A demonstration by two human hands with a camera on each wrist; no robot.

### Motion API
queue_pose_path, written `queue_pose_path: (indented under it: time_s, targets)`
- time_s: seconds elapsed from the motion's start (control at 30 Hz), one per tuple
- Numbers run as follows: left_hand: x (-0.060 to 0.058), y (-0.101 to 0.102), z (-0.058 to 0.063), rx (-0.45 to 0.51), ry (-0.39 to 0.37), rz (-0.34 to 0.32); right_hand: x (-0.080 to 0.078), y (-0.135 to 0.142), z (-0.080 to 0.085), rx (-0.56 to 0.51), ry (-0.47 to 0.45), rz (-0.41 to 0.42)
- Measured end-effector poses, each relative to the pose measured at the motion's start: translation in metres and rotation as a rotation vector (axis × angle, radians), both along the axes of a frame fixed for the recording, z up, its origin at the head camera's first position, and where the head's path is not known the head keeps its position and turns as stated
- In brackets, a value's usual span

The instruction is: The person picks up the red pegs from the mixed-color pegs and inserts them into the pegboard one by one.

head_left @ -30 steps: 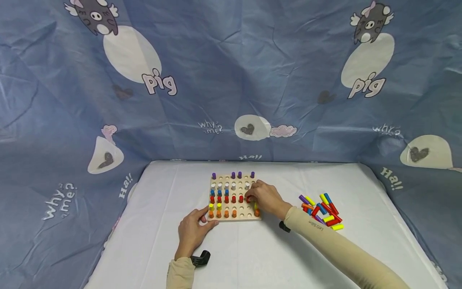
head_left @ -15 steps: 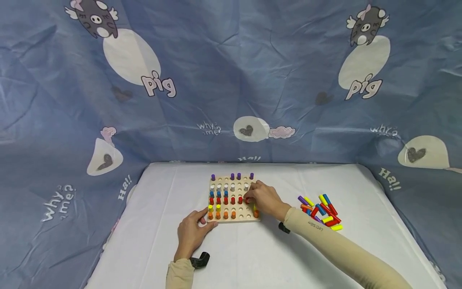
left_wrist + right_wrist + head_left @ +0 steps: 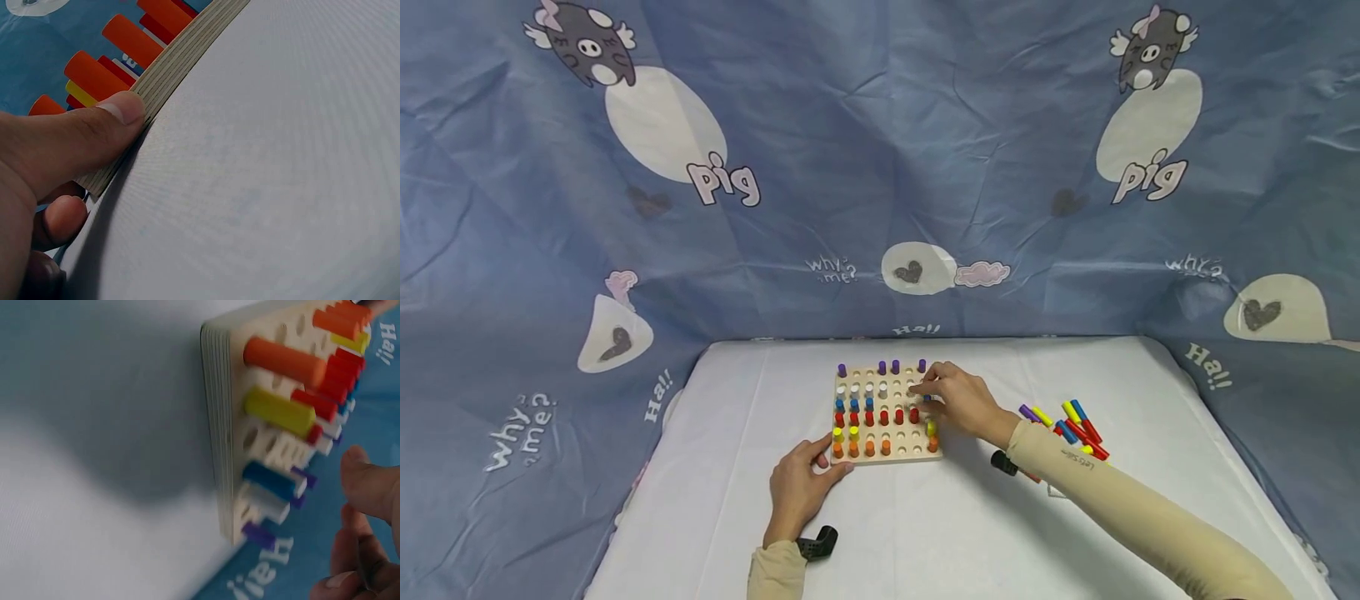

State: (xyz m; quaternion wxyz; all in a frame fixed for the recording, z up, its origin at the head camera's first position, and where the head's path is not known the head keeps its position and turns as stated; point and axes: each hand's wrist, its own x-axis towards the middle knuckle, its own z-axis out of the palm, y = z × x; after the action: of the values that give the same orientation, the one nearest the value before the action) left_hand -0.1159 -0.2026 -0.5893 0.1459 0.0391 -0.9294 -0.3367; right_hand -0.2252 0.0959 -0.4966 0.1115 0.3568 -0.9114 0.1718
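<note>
A wooden pegboard (image 3: 912, 457) lies on the table with rows of orange, yellow, red, blue, white and purple pegs upright in its holes. My left hand (image 3: 800, 483) grips its near left corner, thumb (image 3: 125, 109) on the front edge beside the orange pegs (image 3: 97, 70), other fingers at the side. Over the board's right side hovers my right hand (image 3: 966, 400), fingers spread and holding nothing. A red peg (image 3: 913, 415) stands in the board just left of it. In the right wrist view, the thumb (image 3: 369, 484) is apart from the yellow peg (image 3: 278, 411) and blue peg (image 3: 269, 479).
Several loose pegs (image 3: 1082, 429) lie in a pile right of the board, partly hidden by the right sleeve (image 3: 1097, 479). A white cloth (image 3: 910, 533) covers the table. A blue printed curtain (image 3: 820, 183) rises behind it.
My right hand has let go of the red peg, which stays standing in the board, and has moved back and to the right with its fingers spread. My left hand keeps its hold.
</note>
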Motion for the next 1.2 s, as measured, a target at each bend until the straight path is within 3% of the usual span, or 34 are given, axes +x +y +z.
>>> queue_pose_path:
  time_s: [0.23, 0.4, 0.7, 0.97, 1.2]
  targets:
    - [0.001, 0.002, 0.000, 0.001, -0.004, 0.003, -0.011, 0.052, 0.018, 0.079, -0.031, -0.088]
    - [0.001, 0.001, 0.001, -0.004, -0.008, -0.001, -0.018, 0.100, 0.027, 0.077, -0.093, -0.157]
    - [0.001, -0.002, 0.004, -0.020, -0.018, 0.005, -0.017, 0.164, 0.040, 0.092, -0.156, -0.262]
    - [-0.001, 0.000, 0.005, -0.015, -0.049, -0.003, -0.006, 0.209, 0.039, 0.087, -0.235, -0.322]
    - [-0.001, 0.000, 0.003, -0.019, -0.045, -0.006, 0.009, 0.234, 0.021, 0.117, -0.298, -0.385]
